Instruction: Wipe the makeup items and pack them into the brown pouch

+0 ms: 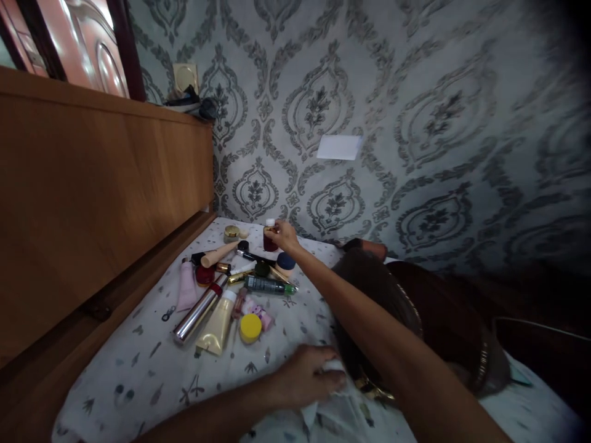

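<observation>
My right hand (pixel 285 236) pinches a dark-red, white-capped bottle (pixel 268 243) mid-frame. Loose fingers could tip it. My left hand (pixel 307 376) holds a white thing (pixel 333 367).

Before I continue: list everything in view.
Bottle: 1, dark red, far centre
White item: 1, white, near centre
Yellow lid: 1, yellow, centre
Gold tube: 1, gold, left of yellow lid
Silver tube: 1, silver, left of gold tube
Pink tube: 1, pink, left of silver tube
Beige tube: 1, beige, beyond silver tube
Dark tube: 1, dark and green, centre
Blue lid: 1, blue, beyond dark tube
Gold pot: 1, gold, left of bottle
Smaller cosmetics: several, mixed, among these
Sheet: 1, white patterned, beneath
Bag-like article: 1, brown, right
Furniture: 1, brown, left
Clutter: several, dark, on furniture
Wallpaper: 1, grey, behind
Wall panel: 1, white, back
Ivory fixture: 1, ivory, upper left
Left hand: 1, bare, on white item
Right hand: 1, bare, pinching bottle
</observation>
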Tool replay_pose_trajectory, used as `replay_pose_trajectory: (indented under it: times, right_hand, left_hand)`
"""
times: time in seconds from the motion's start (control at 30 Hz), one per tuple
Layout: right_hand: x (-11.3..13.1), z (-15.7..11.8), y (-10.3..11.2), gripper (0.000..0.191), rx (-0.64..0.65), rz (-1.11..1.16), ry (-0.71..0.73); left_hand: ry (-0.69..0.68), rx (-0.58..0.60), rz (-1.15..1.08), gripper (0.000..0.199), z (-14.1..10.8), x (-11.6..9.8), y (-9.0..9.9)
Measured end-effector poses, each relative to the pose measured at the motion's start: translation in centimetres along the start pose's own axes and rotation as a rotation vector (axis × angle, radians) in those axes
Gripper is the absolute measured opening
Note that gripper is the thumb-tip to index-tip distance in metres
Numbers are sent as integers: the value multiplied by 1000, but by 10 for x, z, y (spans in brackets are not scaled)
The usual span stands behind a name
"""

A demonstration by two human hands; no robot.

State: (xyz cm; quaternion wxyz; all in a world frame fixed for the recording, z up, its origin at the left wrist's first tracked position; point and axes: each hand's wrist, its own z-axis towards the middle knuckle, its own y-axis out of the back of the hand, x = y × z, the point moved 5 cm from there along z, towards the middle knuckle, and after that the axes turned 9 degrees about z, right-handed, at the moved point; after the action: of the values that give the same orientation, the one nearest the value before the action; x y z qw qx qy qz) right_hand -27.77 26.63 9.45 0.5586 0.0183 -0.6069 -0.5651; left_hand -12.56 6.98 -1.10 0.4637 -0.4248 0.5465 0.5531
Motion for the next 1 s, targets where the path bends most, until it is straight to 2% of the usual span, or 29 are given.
replay_pose_trajectory:
  times: [0.1, 0.27, 0.43, 0.53, 0.67, 0.77, 0.87, 1.0]
  right_hand:
    - [-5, -29, 8, 35, -48, 381, -33]
    - [-15, -87, 14, 48, -40, 900, -84]
    - [-24, -133, 33, 46, -120, 1181, -128]
    - [-30, -159, 38, 39, -133, 1370, -199]
    - [-40, -192, 33, 26, -158, 1670, -341]
    - [-50, -211, 22, 22, -195, 1776, -416]
    - [-56, -228, 3, 22, -222, 1766, -483]
    - [-53, -249, -23, 26, -266, 1705, -492]
  left_hand:
    - [34, -82, -111, 18, 0, 0, 7]
    - [-36, -283, -162, 26, -3, -9, 31]
    - [-40, -495, -195, 28, -3, -11, 54]
    - [-42, -598, -225, 31, -1, -7, 64]
    - [-63, -720, -225, 34, -4, -6, 75]
    - [-83, -806, -179, 31, -13, -13, 78]
    - [-165, -806, 32, 28, -21, -27, 71]
    - [-351, -683, 447, 34, -24, -38, 49]
